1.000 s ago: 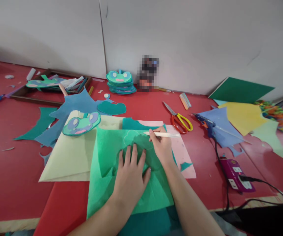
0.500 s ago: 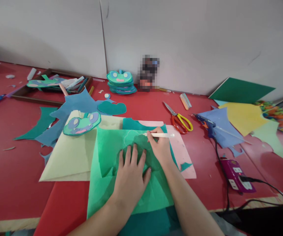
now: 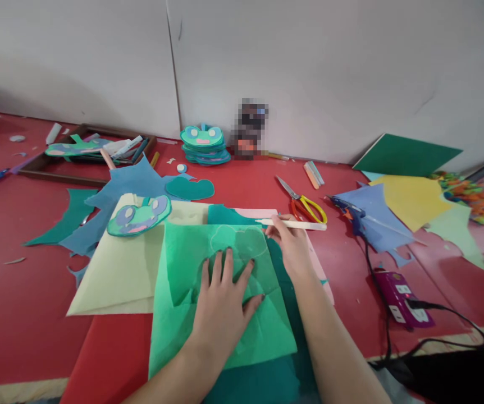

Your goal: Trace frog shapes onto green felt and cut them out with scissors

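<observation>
Fingers of my left hand lie spread flat on the green sheet, I judge to keep it from slipping. My right hand, just right of that sheet's upper edge, has its grip pinched on a white pencil. Since a second ago the pencil tip has lifted off the traced outline and moved right. Farther right of the sheet, on the red table, lie scissors.

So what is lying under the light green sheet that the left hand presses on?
Under the light green sheet a dark teal sheet shows at the top and bottom edges. The left hand covers the middle, so anything beneath there stays hidden.
</observation>
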Demonstrator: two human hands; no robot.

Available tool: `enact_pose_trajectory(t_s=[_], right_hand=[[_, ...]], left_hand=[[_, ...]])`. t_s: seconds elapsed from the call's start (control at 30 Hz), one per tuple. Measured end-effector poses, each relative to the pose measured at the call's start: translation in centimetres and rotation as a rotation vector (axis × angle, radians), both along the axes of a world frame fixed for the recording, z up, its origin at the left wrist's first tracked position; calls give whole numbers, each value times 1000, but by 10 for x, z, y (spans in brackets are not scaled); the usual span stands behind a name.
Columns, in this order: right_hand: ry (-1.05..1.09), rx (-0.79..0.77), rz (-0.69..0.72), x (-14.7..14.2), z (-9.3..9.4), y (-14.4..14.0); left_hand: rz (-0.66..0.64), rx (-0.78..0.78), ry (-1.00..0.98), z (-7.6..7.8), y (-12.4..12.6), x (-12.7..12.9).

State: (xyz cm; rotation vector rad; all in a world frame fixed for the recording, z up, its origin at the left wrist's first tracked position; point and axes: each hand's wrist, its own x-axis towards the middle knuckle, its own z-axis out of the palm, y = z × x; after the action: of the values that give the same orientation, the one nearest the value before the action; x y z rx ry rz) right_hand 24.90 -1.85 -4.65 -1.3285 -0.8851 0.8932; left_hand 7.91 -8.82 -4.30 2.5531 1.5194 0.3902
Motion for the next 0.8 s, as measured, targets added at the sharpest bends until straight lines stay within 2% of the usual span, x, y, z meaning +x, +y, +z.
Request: enact_pose_trajectory(t_s=[0.23, 0.43, 0.5, 0.6, 0.7, 0.8], right_hand=[[-53, -7, 56, 6, 28, -9], [-165, 39, -4, -7, 27, -6], [-106, 66, -54, -7, 25, -5], [107, 96, -94, -1, 27, -3], [326, 91, -57, 7, 32, -2], [405, 81, -21, 11, 34, -2]], left_hand=[[-8, -17, 5, -4, -1, -1], [20, 9, 11, -6, -4, 0], [31, 22, 21, -5, -5, 1], [61, 25, 42, -4, -7, 3], [60, 25, 76, -2, -9, 4], [18, 48, 89, 0, -9, 6]])
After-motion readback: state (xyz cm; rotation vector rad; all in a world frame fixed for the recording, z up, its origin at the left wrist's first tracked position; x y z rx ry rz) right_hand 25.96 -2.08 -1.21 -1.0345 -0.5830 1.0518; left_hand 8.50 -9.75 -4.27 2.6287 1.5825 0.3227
